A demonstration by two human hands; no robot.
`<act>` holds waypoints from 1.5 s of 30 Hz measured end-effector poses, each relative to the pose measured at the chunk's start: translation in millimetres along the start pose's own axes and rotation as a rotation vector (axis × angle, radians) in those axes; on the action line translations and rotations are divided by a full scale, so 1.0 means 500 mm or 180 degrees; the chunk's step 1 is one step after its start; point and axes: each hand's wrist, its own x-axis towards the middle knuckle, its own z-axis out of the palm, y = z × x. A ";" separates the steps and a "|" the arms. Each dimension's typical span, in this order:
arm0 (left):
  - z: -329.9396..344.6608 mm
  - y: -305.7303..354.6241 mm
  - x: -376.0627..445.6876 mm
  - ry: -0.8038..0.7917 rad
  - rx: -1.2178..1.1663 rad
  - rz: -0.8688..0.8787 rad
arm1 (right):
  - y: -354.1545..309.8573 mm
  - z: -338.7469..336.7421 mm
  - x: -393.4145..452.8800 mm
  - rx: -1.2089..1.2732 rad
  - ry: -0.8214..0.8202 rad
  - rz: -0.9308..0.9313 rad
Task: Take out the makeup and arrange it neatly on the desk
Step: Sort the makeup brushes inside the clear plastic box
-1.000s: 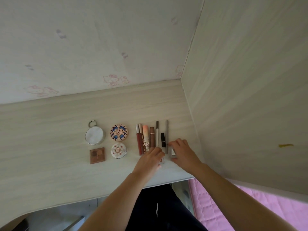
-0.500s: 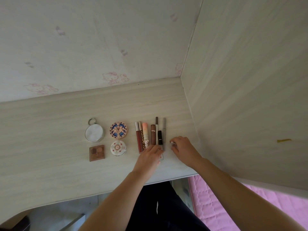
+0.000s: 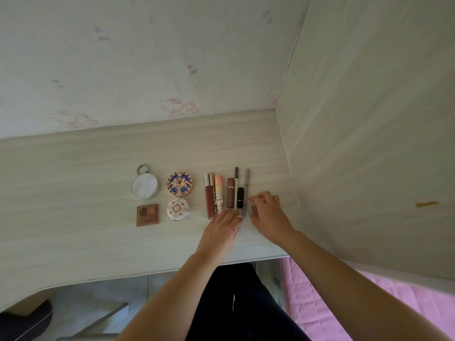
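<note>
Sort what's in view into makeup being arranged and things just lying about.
Job: round mirror compact; blue patterned compact; white floral compact; brown eyeshadow palette; row of lip tubes and pencils; small item under right hand; left hand.

Lying about: pink quilted mat; dark object at the lower left.

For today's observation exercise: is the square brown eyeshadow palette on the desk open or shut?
Open, or clear-lidded; I cannot tell which. The square brown palette lies flat on the desk with its round shadow pans showing on top.
</note>
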 end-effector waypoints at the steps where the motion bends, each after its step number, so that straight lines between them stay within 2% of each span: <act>1: 0.000 0.001 -0.004 0.0010 0.0004 -0.0019 | 0.000 0.000 -0.002 -0.0024 0.0021 -0.0005; 8: -0.014 -0.002 -0.031 -0.0054 0.0129 -0.0090 | -0.005 0.000 -0.063 -0.0105 0.0208 0.0190; 12: -0.017 -0.012 -0.055 -0.0162 0.0247 -0.0148 | -0.020 0.012 -0.122 -0.0166 0.0309 0.0493; 17: -0.017 -0.027 -0.090 -0.0213 0.0367 0.0170 | -0.059 0.052 -0.202 -0.0393 0.0519 0.0627; 21: -0.007 -0.047 -0.137 -0.0591 0.0697 0.0376 | -0.114 0.111 -0.273 -0.0417 0.0554 0.1210; 26: -0.011 -0.035 -0.185 -0.0824 0.0892 0.0772 | -0.178 0.165 -0.356 -0.0251 0.0789 0.1680; 37: 0.013 0.115 -0.245 -0.1075 0.0566 0.1756 | -0.218 0.223 -0.564 0.0199 0.1423 0.2799; 45: 0.092 0.298 -0.320 -0.1381 0.0655 0.2713 | -0.198 0.269 -0.765 0.0539 0.1806 0.3585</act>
